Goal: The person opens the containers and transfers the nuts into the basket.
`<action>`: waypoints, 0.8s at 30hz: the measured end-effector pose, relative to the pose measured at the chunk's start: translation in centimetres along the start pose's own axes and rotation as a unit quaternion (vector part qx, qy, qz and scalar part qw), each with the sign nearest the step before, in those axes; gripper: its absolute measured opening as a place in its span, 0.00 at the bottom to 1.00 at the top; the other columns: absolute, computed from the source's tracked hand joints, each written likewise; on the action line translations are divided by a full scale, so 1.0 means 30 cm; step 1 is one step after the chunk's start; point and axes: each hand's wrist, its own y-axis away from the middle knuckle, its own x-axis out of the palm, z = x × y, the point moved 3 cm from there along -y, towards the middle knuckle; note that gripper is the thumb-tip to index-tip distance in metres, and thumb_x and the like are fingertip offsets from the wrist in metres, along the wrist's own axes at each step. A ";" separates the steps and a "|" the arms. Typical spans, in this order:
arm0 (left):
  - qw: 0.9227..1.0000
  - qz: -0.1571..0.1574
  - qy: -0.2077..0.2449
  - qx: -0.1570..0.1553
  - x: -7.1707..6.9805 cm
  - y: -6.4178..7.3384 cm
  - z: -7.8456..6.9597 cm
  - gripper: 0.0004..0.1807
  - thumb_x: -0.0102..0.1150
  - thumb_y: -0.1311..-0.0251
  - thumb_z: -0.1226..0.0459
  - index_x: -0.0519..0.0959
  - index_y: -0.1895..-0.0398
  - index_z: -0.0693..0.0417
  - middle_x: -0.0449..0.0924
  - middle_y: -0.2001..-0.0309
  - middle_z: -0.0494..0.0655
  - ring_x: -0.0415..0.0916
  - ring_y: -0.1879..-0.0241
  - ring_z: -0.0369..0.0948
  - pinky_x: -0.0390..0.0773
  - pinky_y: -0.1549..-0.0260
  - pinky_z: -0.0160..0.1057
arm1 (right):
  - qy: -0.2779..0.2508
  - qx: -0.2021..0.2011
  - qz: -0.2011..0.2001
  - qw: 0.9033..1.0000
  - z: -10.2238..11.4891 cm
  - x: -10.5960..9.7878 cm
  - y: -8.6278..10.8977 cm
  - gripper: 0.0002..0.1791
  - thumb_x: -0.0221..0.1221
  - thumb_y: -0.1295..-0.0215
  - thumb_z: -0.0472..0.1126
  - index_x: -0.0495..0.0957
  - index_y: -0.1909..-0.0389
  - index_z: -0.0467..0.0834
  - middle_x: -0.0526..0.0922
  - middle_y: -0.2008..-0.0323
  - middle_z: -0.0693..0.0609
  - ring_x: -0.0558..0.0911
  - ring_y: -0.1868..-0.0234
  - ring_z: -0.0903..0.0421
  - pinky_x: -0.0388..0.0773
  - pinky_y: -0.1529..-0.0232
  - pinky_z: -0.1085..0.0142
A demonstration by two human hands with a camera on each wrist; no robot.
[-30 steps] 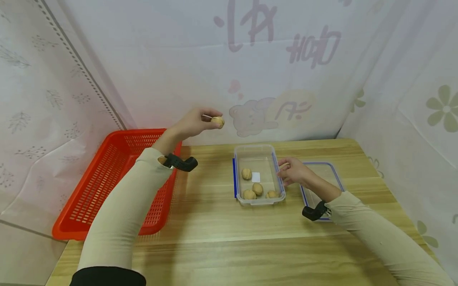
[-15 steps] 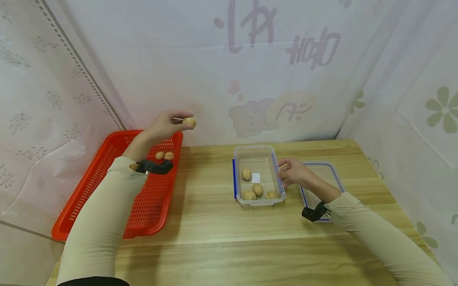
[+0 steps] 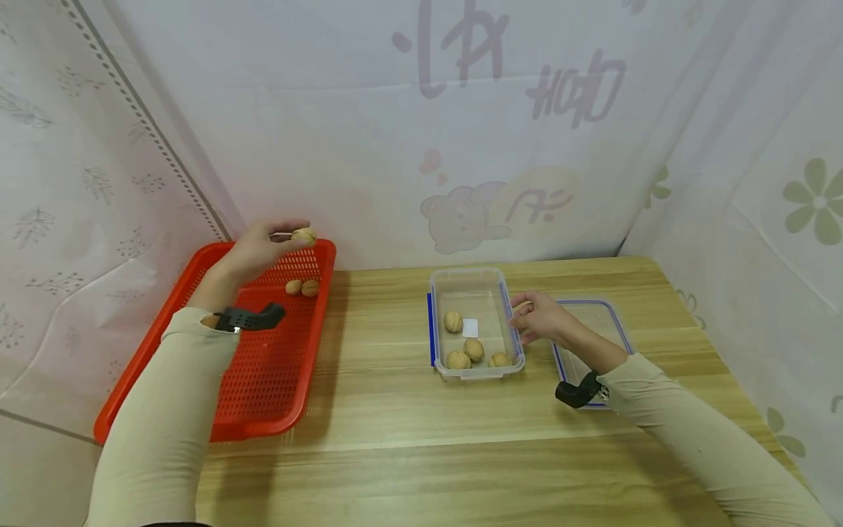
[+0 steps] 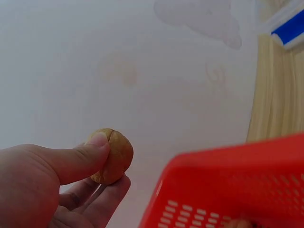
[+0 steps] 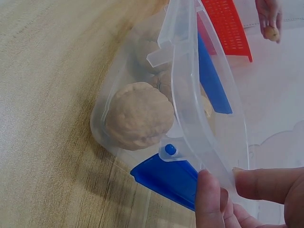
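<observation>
Between thumb and fingers my left hand (image 3: 253, 252) pinches a walnut (image 3: 304, 236), above the far end of the red plastic basket (image 3: 299, 395). The left wrist view has this walnut (image 4: 117, 156) near the basket's corner. Two walnuts lie inside the basket by its right wall. My right hand (image 3: 541, 317) holds the right side wall of the clear food container (image 3: 477, 372), thumb and fingers on either side of the rim in the right wrist view. Several walnuts (image 3: 473, 349) sit in the container, one of them large and close in the right wrist view (image 5: 139, 116).
The container's clear lid (image 3: 593, 301), edged in blue, lies on the wooden table (image 3: 421, 468) beneath my right forearm. A blue latch (image 3: 432, 329) hangs at the container's left side. A printed curtain (image 3: 369, 146) stands behind the table and along both sides.
My left hand has carried the walnut leftward from near the container to above the basket, uncovering the two walnuts there. The right hand and container have stayed put.
</observation>
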 end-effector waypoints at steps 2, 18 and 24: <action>1.000 -0.004 -0.003 -0.007 -0.011 0.003 0.021 0.30 0.55 0.24 0.60 0.63 0.24 0.59 0.67 0.31 0.61 0.61 0.29 0.57 0.57 0.29 0.63 | 0.001 0.000 -0.002 1.000 0.001 0.000 0.000 0.26 0.57 0.30 0.27 0.61 0.35 0.26 0.77 0.57 0.39 0.81 0.67 0.53 0.87 0.62 0.57; 0.996 -0.042 -0.054 -0.048 -0.058 0.029 0.194 0.33 0.54 0.24 0.56 0.61 0.24 0.63 0.62 0.29 0.69 0.59 0.31 0.63 0.61 0.32 0.65 | -0.003 0.001 -0.003 1.000 0.002 0.001 0.004 0.25 0.57 0.29 0.28 0.62 0.35 0.27 0.77 0.56 0.39 0.80 0.64 0.53 0.87 0.63 0.58; 0.995 -0.053 -0.042 -0.075 -0.057 0.029 0.264 0.34 0.54 0.24 0.55 0.60 0.23 0.65 0.58 0.26 0.70 0.55 0.29 0.65 0.60 0.32 0.66 | 0.001 0.001 -0.004 1.000 0.002 0.002 0.006 0.25 0.57 0.29 0.28 0.62 0.35 0.27 0.78 0.56 0.39 0.81 0.65 0.53 0.87 0.63 0.58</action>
